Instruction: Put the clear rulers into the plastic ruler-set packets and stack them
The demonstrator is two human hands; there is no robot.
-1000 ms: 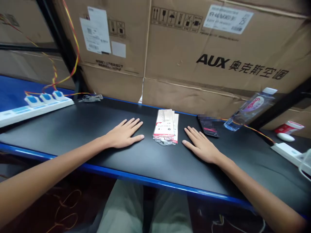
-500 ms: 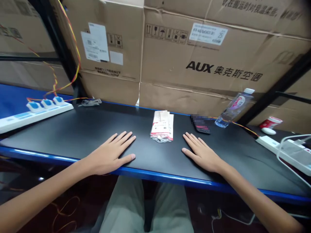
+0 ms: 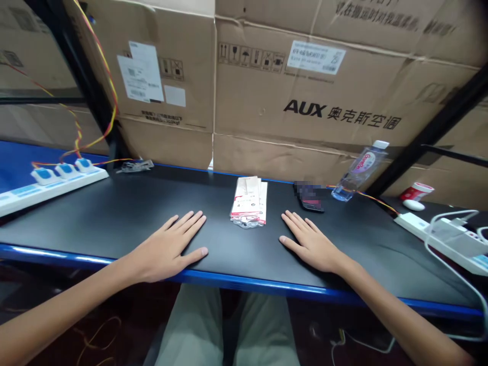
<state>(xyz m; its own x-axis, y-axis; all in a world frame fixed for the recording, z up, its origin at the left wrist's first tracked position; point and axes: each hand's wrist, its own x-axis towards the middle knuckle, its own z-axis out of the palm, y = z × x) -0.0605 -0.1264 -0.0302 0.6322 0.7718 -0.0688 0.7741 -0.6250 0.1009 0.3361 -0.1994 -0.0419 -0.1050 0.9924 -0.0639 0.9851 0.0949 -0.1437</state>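
My left hand [image 3: 171,249] lies flat on the black tabletop [image 3: 114,213], palm down, fingers stretched and nothing in it. Palm down on the same surface, my right hand [image 3: 310,243] rests with its fingers extended, also holding nothing. Between the two hands, a little farther back, is a small stack of red-and-white packets [image 3: 247,201] with clear plastic at the near end. Neither hand touches it. Beyond the right hand's fingertips lies a dark flat object [image 3: 310,197], partly blurred out.
A clear water bottle [image 3: 360,170] stands at the back right. White power strips lie at left [image 3: 57,190] and right [image 3: 442,239], with cables. A red-and-white container [image 3: 417,191] is at far right. Cardboard boxes [image 3: 267,152] stand behind the blue-edged table. Crumpled clear plastic [image 3: 136,166] lies back left.
The whole view has shifted slightly, so things appear a little farther left and lower. Both hands stay flat on the table, and the packets have not moved.
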